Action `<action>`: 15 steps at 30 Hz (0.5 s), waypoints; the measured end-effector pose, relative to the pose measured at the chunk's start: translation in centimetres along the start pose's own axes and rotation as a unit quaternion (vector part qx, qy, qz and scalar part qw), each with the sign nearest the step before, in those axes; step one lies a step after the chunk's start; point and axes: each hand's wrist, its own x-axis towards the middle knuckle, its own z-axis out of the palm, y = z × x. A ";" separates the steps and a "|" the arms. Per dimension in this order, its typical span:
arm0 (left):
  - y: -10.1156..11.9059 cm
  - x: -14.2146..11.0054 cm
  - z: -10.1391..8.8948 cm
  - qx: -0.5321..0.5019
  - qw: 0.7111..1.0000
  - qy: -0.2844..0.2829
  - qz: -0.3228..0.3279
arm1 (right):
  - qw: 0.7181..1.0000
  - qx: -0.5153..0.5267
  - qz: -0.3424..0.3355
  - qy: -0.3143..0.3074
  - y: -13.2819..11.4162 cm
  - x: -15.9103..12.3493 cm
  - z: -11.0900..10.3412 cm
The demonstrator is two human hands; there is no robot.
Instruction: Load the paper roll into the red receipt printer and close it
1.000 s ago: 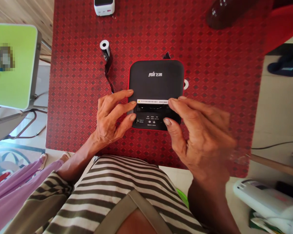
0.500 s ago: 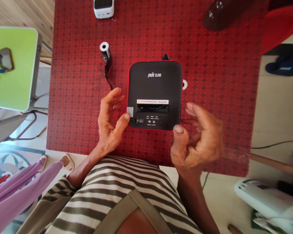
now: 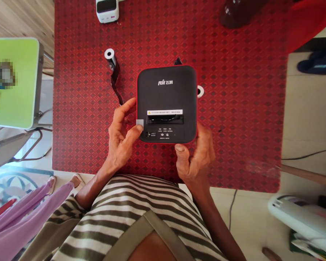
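Note:
A black receipt printer (image 3: 167,96) with red sides and a paper slot is in front of me, over the red patterned table. My left hand (image 3: 122,130) grips its left side, the thumb on the lower left corner by a grey sticker. My right hand (image 3: 198,154) is closed around the lower right corner, fingers partly hidden behind the side, thumb at the near edge. A paper roll (image 3: 110,57) with a dark loose tail lies to the left. Another roll (image 3: 200,91) shows partly from behind the printer's right side.
A small white device (image 3: 107,16) with a dark top stands at the far left of the red table (image 3: 233,108). A dark rounded object (image 3: 232,14) is at the far right. Left is a green table (image 3: 19,108); a person's lilac trouser legs (image 3: 29,206) show below it.
My right hand has moved left and closed on the printer's right corner, where it was apart before. My left hand stays at the left side. The whole view has shifted slightly.

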 end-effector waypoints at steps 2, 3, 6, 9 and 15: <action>0.0 0.0 0.0 -0.003 1.000 0.006 -0.004 | 1.000 0.006 0.003 0.003 0.1 -0.1 0.1; 0.1 0.0 0.0 -0.004 1.000 0.009 -0.006 | 1.000 0.008 0.005 0.005 0.2 -0.1 0.2; 0.2 0.1 0.3 -0.010 1.000 0.022 -0.013 | 1.000 0.006 0.011 0.000 0.4 -0.2 0.3; 0.2 0.1 0.7 -0.027 0.999 0.035 -0.008 | 1.000 0.000 0.012 -0.007 0.6 -0.3 0.3; -0.2 0.1 1.0 -0.069 0.997 0.014 -0.012 | 1.000 0.007 0.024 -0.001 0.6 -0.5 0.5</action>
